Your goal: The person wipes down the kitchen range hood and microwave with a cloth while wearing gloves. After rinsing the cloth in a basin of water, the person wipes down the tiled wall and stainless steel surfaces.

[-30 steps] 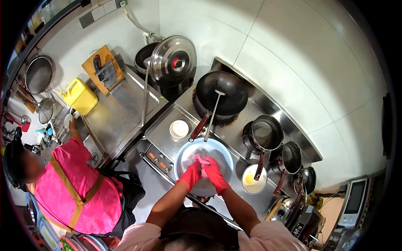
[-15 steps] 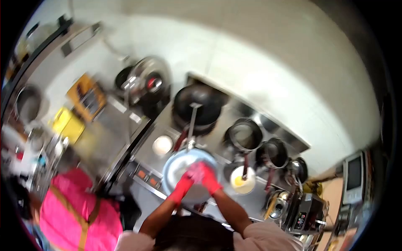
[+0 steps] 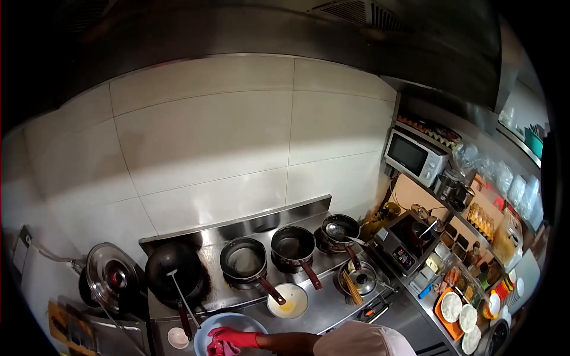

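My right hand (image 3: 237, 337), in a red rubber glove, is over a pale blue basin (image 3: 256, 323) at the bottom of the view. Its fingers are closed on a wet-looking pink cloth (image 3: 223, 349). My left hand is out of view below the frame edge. Left of the basin is a small white bowl (image 3: 177, 338). A long-handled ladle (image 3: 185, 301) leans from the black wok (image 3: 172, 272) to the basin rim. Just right of the basin, a cream bowl (image 3: 295, 305) holds a little yellow liquid.
Several dark pans, including one frying pan (image 3: 243, 258), sit along the stove. A lidded pot (image 3: 362, 279) with chopsticks on it is to the right. An induction cooker (image 3: 405, 243), microwave (image 3: 415, 155) and orange tray (image 3: 448, 314) line the right side. A large lid (image 3: 110, 279) stands at left.
My view has swung up and right, away from the basin. Both gloved hands were together over the basin; now only the right one shows. The co-worker in pink is out of view.
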A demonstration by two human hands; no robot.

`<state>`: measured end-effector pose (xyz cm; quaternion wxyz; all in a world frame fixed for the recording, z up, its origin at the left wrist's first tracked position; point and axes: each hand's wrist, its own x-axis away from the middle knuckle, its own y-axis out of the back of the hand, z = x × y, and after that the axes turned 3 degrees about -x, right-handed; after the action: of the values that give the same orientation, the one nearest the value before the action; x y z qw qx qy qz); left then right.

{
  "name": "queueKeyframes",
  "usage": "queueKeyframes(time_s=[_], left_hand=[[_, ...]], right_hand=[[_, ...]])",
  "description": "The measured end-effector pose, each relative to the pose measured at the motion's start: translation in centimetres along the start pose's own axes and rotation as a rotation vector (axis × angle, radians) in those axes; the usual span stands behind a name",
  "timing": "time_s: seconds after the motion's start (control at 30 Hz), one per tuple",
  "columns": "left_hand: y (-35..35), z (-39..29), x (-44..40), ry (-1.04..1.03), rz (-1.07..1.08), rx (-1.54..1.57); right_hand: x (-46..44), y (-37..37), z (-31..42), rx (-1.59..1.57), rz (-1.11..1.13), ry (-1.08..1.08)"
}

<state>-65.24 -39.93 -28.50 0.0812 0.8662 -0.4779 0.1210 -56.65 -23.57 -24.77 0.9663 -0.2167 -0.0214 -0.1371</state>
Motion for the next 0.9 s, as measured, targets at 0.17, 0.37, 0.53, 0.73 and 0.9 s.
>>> queueKeyframes(time_s=[0.17,0.37,0.53,0.73,0.9], left_hand=[[-2.3,-0.4,-1.4,0.039,0.026,-0.023],[-4.0,0.7,-1.7,0.04,0.056,-0.026],[-4.7,2.4,-1.2,0.062,0.042,0.039],[-5.4,4.0,-0.8,0.098,0.045,0.084],[-5.8,5.0,-0.9,0.052,0.08,0.075]], right_hand=[[0.5,-0.7,0.8,0.076,-0.008,-0.132],[0.1,-0.6,1.5,0.127,-0.027,-0.196],[0.3,-1.4,1.8,0.167,-0.113,-0.319],[0.6,-1.7,2.4,0.224,-0.216,-0.364],[2.5,-0.9,2.3,0.269,-0.294,-0.411]])
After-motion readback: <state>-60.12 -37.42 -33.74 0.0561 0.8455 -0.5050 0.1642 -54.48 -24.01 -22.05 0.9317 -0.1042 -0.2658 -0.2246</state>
